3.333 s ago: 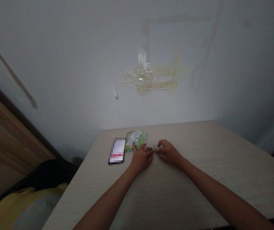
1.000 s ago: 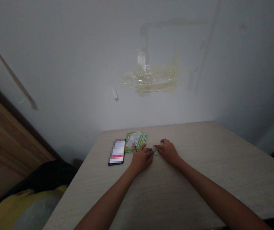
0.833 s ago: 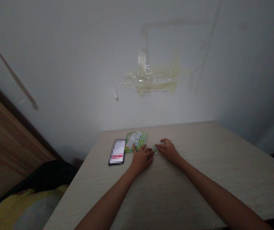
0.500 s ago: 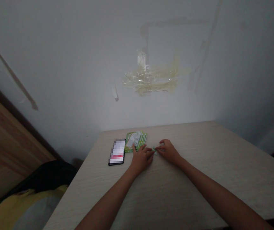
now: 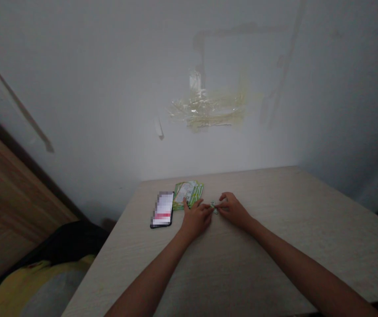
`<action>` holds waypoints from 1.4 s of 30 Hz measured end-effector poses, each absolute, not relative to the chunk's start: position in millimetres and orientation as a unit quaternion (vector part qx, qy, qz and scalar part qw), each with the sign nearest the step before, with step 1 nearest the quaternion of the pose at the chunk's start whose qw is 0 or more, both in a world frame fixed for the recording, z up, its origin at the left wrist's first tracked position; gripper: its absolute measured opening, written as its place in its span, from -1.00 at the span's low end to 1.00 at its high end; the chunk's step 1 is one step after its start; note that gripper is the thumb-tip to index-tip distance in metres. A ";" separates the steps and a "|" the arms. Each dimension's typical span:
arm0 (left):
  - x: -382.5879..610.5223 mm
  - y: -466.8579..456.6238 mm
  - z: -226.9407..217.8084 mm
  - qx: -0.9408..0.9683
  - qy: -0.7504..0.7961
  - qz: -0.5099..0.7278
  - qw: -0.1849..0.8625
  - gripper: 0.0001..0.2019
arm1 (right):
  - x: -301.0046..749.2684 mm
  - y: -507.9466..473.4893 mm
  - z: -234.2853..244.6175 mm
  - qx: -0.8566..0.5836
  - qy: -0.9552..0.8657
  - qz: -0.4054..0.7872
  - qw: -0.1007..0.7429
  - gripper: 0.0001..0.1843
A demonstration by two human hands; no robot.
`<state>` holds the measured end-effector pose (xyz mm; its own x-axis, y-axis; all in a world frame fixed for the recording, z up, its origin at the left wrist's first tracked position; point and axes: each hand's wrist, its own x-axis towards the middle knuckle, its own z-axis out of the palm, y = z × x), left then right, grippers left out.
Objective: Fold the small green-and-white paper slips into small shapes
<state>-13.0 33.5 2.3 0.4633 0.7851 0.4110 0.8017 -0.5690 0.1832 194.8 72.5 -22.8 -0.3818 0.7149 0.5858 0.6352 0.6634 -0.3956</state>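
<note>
Both my hands rest near the far end of a pale wooden table (image 5: 275, 246). Between them lies a small folded green and white paper piece (image 5: 213, 205). My left hand (image 5: 194, 216) is curled, its fingertips pinching the piece from the left. My right hand (image 5: 232, 209) is curled too and pinches the same piece from the right. Just beyond my left hand lies a fanned stack of green printed packets (image 5: 189, 193), which the hand's raised finger touches or nearly touches.
A phone (image 5: 162, 209) with a lit screen lies left of the packets. A white wall (image 5: 109, 88) with old tape marks (image 5: 205, 110) rises behind the table. Left of the table are a wooden panel (image 5: 7, 193) and dark and yellow cloth (image 5: 43, 273).
My right hand's fingers, lying flat on the piece a second ago, have curled back into a pinch. My left hand, the packets and the phone have stayed put.
</note>
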 end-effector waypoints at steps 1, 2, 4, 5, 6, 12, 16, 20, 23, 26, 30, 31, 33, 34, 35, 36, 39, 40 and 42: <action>-13.1 33.3 3.0 -0.856 -0.464 -0.229 0.019 -0.73 | 195.0 72.1 -22.2 -0.408 -0.830 0.054 0.377 -0.83; -13.2 33.1 3.7 -0.856 -0.464 -0.228 0.021 -0.73 | 195.2 71.6 -21.8 -0.408 -0.829 0.056 0.377 -0.83; -13.4 32.8 4.4 -0.855 -0.465 -0.227 0.026 -0.73 | 195.8 70.6 -21.2 -0.406 -0.829 0.061 0.379 -0.82; -13.3 32.7 4.5 -0.855 -0.465 -0.227 0.028 -0.73 | 196.1 70.3 -21.0 -0.404 -0.830 0.062 0.380 -0.83; -13.3 32.6 4.5 -0.855 -0.465 -0.227 0.028 -0.73 | 196.3 69.9 -20.7 -0.401 -0.831 0.063 0.381 -0.83; -12.3 32.0 4.2 -0.854 -0.468 -0.228 0.025 -0.73 | 194.6 66.4 -15.7 -0.380 -0.848 0.050 0.367 -0.82; -11.4 31.8 3.8 -0.853 -0.469 -0.226 0.028 -0.72 | 193.9 63.4 -12.1 -0.374 -0.853 0.042 0.361 -0.79; -10.8 31.3 3.7 -0.850 -0.473 -0.228 0.031 -0.74 | 194.7 62.5 -12.2 -0.364 -0.856 0.052 0.364 -0.81; -10.8 30.3 5.0 -0.851 -0.473 -0.224 0.036 -0.74 | 194.8 62.8 -12.5 -0.362 -0.856 0.054 0.365 -0.83; -11.1 29.4 6.3 -0.854 -0.470 -0.218 0.037 -0.74 | 195.0 62.7 -11.7 -0.358 -0.858 0.054 0.363 -0.85; -11.3 29.9 5.8 -0.853 -0.473 -0.221 0.031 -0.74 | 195.9 61.5 -10.6 -0.355 -0.858 0.049 0.369 -0.84; -11.3 30.2 5.4 -0.852 -0.473 -0.222 0.030 -0.74 | 196.1 61.1 -10.5 -0.354 -0.858 0.046 0.370 -0.84; -11.3 30.7 4.5 -0.851 -0.474 -0.224 0.026 -0.74 | 196.5 60.8 -10.4 -0.351 -0.861 0.044 0.366 -0.84; -11.3 30.9 4.2 -0.851 -0.474 -0.225 0.025 -0.74 | 196.6 60.8 -10.3 -0.351 -0.862 0.045 0.363 -0.83; -11.3 31.0 4.0 -0.850 -0.475 -0.227 0.024 -0.74 | 196.7 60.9 -10.2 -0.350 -0.863 0.048 0.361 -0.82; -11.3 31.1 3.8 -0.849 -0.476 -0.228 0.022 -0.74 | 196.9 61.1 -10.2 -0.351 -0.864 0.051 0.357 -0.82; -11.3 31.2 3.4 -0.849 -0.477 -0.227 0.020 -0.74 | 197.3 61.9 -10.3 -0.353 -0.866 0.057 0.351 -0.83; -11.2 31.3 3.3 -0.849 -0.477 -0.226 0.021 -0.73 | 197.3 62.1 -10.3 -0.353 -0.866 0.058 0.350 -0.83; -11.2 31.4 3.2 -0.848 -0.479 -0.225 0.021 -0.73 | 197.4 62.2 -10.1 -0.352 -0.865 0.060 0.353 -0.83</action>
